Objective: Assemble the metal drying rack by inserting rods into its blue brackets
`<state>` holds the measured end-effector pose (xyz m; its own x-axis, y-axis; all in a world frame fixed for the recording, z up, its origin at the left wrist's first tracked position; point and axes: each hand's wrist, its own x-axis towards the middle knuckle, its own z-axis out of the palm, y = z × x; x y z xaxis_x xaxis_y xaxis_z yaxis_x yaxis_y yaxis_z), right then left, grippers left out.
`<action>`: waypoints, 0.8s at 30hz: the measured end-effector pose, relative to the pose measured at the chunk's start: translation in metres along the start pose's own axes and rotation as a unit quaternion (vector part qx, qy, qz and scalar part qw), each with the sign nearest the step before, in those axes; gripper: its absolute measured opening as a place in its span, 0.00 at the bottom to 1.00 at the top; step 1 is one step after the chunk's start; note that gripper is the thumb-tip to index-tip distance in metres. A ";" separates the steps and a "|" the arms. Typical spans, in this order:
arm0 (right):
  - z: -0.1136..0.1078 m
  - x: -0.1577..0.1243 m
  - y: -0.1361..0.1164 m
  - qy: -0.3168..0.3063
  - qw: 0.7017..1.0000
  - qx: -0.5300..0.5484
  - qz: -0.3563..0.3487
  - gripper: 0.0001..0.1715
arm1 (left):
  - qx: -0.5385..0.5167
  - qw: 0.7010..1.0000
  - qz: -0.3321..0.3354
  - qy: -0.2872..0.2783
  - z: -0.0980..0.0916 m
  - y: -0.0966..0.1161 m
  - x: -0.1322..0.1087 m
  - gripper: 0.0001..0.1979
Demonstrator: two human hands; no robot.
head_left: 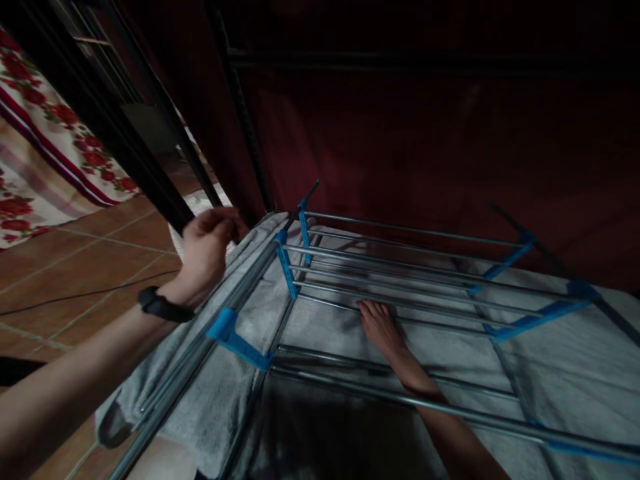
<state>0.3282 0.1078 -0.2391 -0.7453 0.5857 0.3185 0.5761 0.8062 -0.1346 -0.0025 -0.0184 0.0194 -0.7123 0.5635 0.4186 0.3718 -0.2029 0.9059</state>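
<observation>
A metal drying rack [400,259] with blue plastic joints lies on a grey blanket [330,328]. My left hand [207,243], with a black band on the wrist, is raised past the rack's left side, close to a dark post. Its fingers are curled and slightly blurred; whatever they may hold is hidden. Reaching between the rack's bars, my right hand [381,323] is palm down with fingers stretched out. Its fingertips are by a thin lower bar, and I cannot tell whether they press on the bar or the blanket.
Dark metal posts [125,147] rise at the left, and a dark red cloth [400,153] hangs behind the rack. Beyond the posts are a tiled floor [125,243], a thin black cable [100,292] and a flowered curtain [65,140].
</observation>
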 end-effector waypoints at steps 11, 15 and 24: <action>0.002 0.021 -0.013 -0.042 0.998 0.036 -0.030 0.30 | 0.098 0.949 -0.170 -0.247 0.044 -0.186 -0.073 0.08; 0.001 0.018 -0.011 -0.054 0.997 0.048 -0.020 0.29 | 0.153 0.943 -0.172 -0.239 0.050 -0.196 -0.086 0.09; 0.003 0.020 -0.010 -0.063 0.997 0.040 -0.013 0.22 | 0.135 0.946 -0.194 -0.224 0.055 -0.197 -0.095 0.10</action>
<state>0.3069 0.1113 -0.2338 -0.7991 0.5658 0.2033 0.5306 0.8227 -0.2041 0.0243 0.0120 -0.2026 -0.5257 0.8481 -0.0660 0.3150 0.2662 0.9110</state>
